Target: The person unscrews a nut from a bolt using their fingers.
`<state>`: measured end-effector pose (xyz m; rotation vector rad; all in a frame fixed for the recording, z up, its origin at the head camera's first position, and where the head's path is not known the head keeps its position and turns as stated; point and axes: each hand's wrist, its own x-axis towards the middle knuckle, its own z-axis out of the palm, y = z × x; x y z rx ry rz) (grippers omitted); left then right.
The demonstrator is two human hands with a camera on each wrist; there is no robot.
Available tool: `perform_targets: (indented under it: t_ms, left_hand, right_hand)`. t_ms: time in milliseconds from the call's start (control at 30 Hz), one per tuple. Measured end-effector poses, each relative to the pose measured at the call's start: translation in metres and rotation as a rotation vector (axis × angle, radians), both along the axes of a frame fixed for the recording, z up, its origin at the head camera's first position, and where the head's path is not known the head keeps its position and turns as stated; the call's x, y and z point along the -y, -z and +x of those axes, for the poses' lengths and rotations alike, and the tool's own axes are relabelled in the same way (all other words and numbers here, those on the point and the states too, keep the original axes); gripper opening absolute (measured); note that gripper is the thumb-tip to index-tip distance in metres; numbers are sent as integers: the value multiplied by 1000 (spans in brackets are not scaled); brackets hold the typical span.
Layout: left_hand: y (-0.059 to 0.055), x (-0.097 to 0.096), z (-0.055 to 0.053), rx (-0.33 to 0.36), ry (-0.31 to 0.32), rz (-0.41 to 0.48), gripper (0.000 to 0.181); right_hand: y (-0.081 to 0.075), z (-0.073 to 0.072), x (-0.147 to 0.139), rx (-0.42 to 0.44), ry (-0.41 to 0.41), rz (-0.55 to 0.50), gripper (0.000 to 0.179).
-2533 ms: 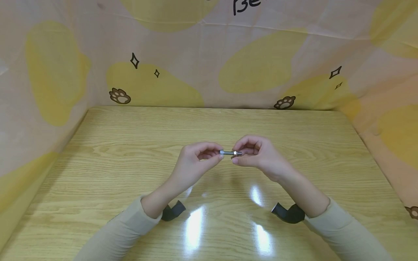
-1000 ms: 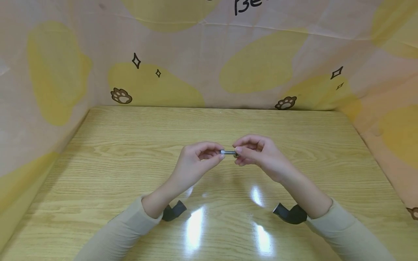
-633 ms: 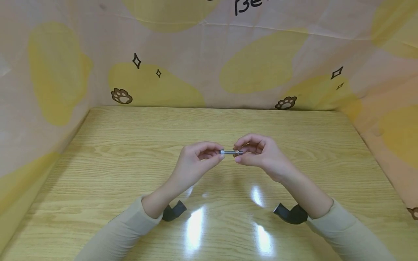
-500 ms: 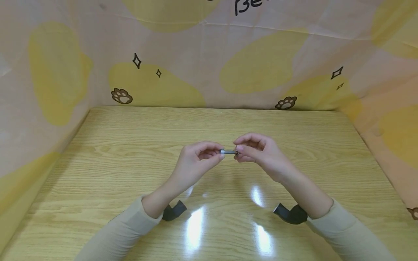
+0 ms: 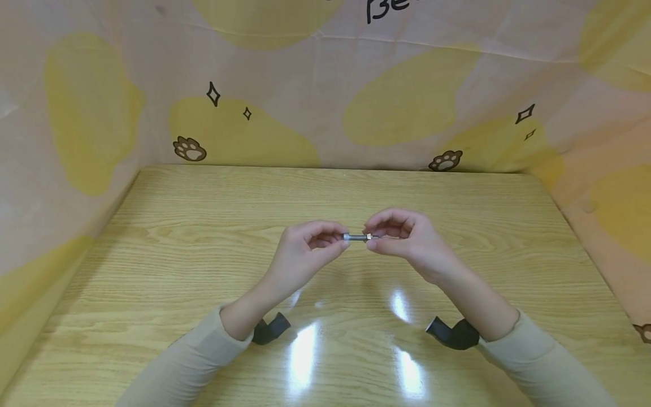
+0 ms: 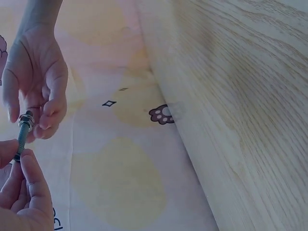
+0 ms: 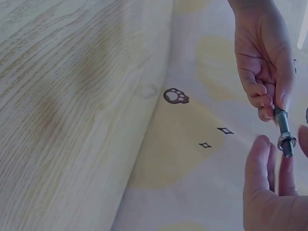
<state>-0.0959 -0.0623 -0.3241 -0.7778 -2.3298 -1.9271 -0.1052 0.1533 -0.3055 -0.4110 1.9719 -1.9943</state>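
Observation:
A metal bolt lies level between my two hands above the table, its shank and thread showing. My left hand pinches the bolt's head end between thumb and fingers. Near the other end, a hex nut sits around the thread, with a ring like a washer or flange against it. My right hand surrounds the nut with loosely bent fingers. In the right wrist view, its thumb and index finger stand apart from the nut on either side. The bolt's tip sticks out beyond the nut.
A wood-grain table lies beneath the hands. Patterned cloth walls rise along its back and sides. Dark curved pieces, one at the left wrist and one at the right wrist, hang over the table.
My right thumb has swung from over the nut to below it, repeating an earlier motion. The nut sits slightly nearer the bolt's tip than 2.5 seconds ago. My left hand holds still.

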Motion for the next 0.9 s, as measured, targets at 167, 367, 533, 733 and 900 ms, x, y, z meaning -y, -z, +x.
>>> perform_targets:
  t_ms: [167,367,533,733,900]
  left_hand:
    - [0,0,0,-14,0,-3,15]
    - [0,1,0,-17,6,1,15]
    - [0,1,1,-11,4,-1,15]
    - [-1,1,1,-23,0,6,15]
    - [-1,0,0,-25,7,11,15]
  right_hand:
    - [0,-1,2,69,-28,-5,9]
    - [3,-2,1,45,-17,19,11]
    - [3,-1,0,6,-30,15,23]
    - [-1,-1,3,57,-24,29,8]
    - [-2,-1,3,76,-14,23,7]
